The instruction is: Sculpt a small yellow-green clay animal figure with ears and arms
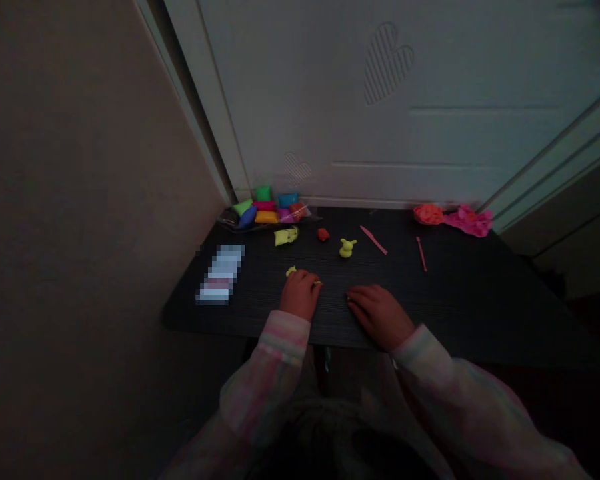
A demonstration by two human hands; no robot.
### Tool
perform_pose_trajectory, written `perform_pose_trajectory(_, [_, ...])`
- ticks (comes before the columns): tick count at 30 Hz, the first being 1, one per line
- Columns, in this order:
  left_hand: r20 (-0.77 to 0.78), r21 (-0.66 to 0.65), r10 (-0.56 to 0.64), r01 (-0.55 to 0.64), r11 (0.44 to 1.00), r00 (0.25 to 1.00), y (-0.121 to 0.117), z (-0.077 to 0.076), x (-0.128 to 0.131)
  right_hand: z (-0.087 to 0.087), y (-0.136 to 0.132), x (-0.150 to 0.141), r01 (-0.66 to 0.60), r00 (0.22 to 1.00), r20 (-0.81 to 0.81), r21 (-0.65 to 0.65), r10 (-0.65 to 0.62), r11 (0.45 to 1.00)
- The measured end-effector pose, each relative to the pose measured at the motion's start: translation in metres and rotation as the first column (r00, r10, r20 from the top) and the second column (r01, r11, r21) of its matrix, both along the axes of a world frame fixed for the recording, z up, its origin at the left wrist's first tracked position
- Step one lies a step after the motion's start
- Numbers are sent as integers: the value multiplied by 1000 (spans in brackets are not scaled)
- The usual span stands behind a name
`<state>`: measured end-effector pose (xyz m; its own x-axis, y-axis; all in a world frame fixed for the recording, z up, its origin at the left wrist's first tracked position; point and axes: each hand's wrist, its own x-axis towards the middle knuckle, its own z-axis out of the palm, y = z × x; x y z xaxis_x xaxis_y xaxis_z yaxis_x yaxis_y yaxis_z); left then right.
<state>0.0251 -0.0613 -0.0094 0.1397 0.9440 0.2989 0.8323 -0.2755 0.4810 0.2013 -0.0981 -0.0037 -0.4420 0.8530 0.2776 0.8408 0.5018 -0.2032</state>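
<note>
My left hand (300, 297) rests low over the dark table, its fingers closed on a small bit of yellow modelling clay (317, 283) that shows at the fingertips. Just beyond its knuckles lies another yellow clay piece (291, 271). To the right, my right hand (380, 313) is closed, thumb and fingers together near the tabletop. Whatever they hold, if anything, is too small to make out. Ahead, between the two hands, stands a small yellow clay figure (347, 249) with two ears. A lump of red clay (323, 235) sits to its left.
Colourful clay packets (267, 217) lie in a clear bag at the back left, near an opened yellow packet (286, 236). A blurred phone-like rectangle (221, 273) lies left. Rightward are a pink plastic knife (373, 240), a pink stick tool (421, 254), and orange (429, 214) and pink items (470, 221).
</note>
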Motion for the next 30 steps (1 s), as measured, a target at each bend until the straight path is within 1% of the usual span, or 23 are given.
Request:
perform_pose_trajectory(4, [-5,7,-41,41,999,999,0,1,1,2,-14,0,-66,993,100,40,62,997])
perform_pose_trajectory(6, [-13,3,-54,54,999,998,-1,2,1,3,-17,3,-65,987,148,48,58,997])
perform_pose_trajectory(10, [-38,-19,-63,62,998,997,-3,6,1,2,-14,9,64,973,218,54,-74,997])
perform_pose_trajectory(11, [-42,-20,-66,65,998,997,-3,6,2,2,-14,10,73,970,227,52,-83,996])
perform_pose_trajectory(12, [-44,-20,-69,68,997,997,-3,6,2,2,-14,11,57,970,234,46,-66,997])
perform_pose_trajectory(15, [-49,-14,-66,65,998,997,-3,5,2,2,-16,11,-70,968,242,12,65,997])
perform_pose_trajectory(16, [-52,-12,-61,61,998,997,-3,5,2,2,-16,11,-90,967,242,6,86,996])
perform_pose_trajectory(17, [-54,-11,-58,57,998,997,-3,4,2,2,-16,11,-81,968,239,6,78,997])
perform_pose_trajectory(20, [-56,-13,-59,59,998,997,-4,3,2,2,-15,11,25,972,234,31,-32,999])
perform_pose_trajectory(21, [-56,-13,-64,64,998,996,-4,3,2,2,-14,11,36,971,236,32,-42,999])
perform_pose_trajectory(22, [-55,-13,-69,68,998,996,-4,3,2,2,-14,11,20,971,240,25,-25,1000])
perform_pose_trajectory(25, [-55,-8,-70,70,998,996,-4,3,1,3,-14,11,-88,966,244,-12,88,996])
perform_pose_trajectory(26, [-56,-5,-65,65,998,996,-4,3,2,3,-14,11,-85,967,240,-12,86,996])
perform_pose_trajectory(29, [-52,2,-59,59,998,997,-4,3,2,2,-14,11,36,973,228,20,-39,999])
perform_pose_trajectory(30, [-50,1,-62,62,998,997,-4,3,2,2,-13,11,51,971,230,26,-56,998])
